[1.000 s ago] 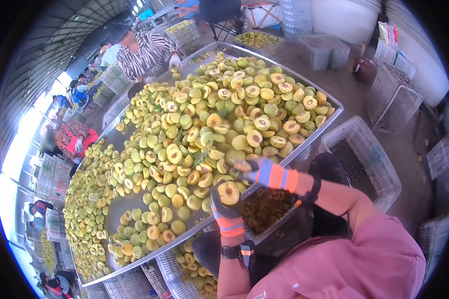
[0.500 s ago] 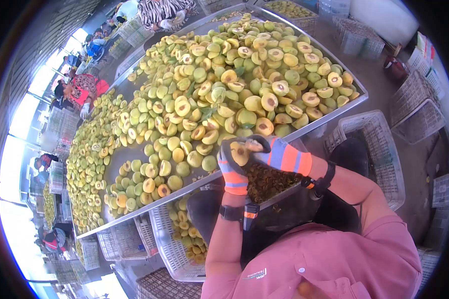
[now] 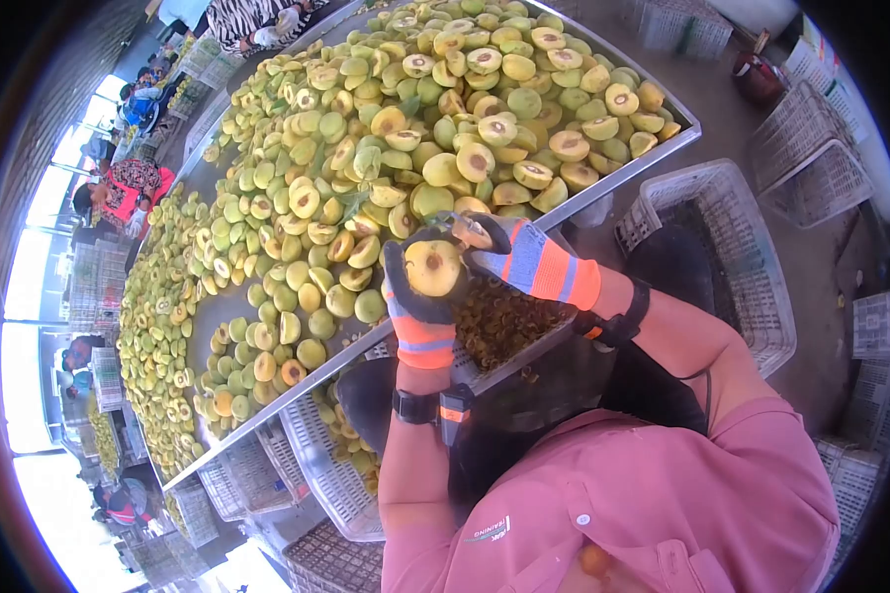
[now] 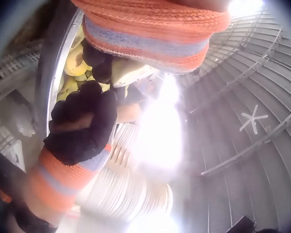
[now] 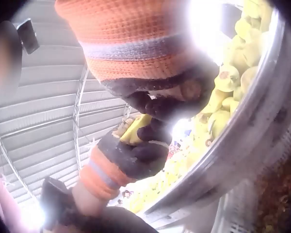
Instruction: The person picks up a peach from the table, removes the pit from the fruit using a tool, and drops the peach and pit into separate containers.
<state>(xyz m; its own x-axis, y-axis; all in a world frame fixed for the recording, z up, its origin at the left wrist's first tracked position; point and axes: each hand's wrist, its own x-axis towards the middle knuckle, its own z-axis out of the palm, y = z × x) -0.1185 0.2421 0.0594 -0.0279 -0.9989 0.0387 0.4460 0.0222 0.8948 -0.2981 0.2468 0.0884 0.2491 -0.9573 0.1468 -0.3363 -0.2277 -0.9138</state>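
Note:
My gloved left hand (image 3: 422, 314) grips a yellow-green stone fruit half (image 3: 432, 268), its cut face up with a brown centre. The right hand (image 3: 536, 262), also gloved, is close beside it with its fingers curled round a short brown, wooden-looking handle (image 3: 473, 232). The round end of that handle (image 5: 190, 90) shows in the right wrist view; its working end is hidden. A yellow edge of the fruit half (image 5: 136, 130) shows between the left fingers there. Both hands are just outside the metal table rim (image 3: 603, 197).
Many fruit halves (image 3: 307, 198) are heaped on the metal-edged table. Below my hands, a container holds brown scraps (image 3: 504, 321). Plastic crates stand at the right (image 3: 761, 296) and under the table (image 3: 331, 474). Other people (image 3: 257, 22) sit across the table and at the far left.
My right hand came from the table edge to the fruit half in my left hand, then drew slightly apart from it. The fruit's cut face now turns up to the head view, which has shifted.

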